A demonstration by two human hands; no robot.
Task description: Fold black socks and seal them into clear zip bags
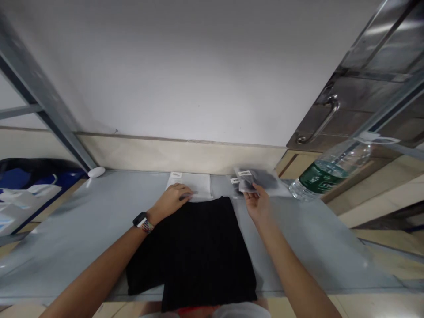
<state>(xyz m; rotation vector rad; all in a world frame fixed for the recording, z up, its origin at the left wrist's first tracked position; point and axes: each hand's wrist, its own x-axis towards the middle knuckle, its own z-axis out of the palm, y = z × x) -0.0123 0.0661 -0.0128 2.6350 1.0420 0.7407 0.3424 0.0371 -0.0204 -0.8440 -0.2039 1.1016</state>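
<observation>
Black shorts [205,251] lie flat near the front of the grey table, with the waistband away from me and one leg over the front edge. My left hand [175,198] is by the waistband, its fingers closed at the near edge of a white packet [200,183] with a small label. On its wrist is a dark watch with a patterned band. To the right, my right hand [257,202] grips a clear plastic packet with dark contents [247,182] and a white label. Other clear and dark packets [266,179] lie partly under and behind it.
A large water bottle [331,170] with a green label leans at the table's back right. A white oval object [96,172] rests by the left metal post [62,121]. White bottles [26,205] stand at the far left. A wall [185,154] closes off the back.
</observation>
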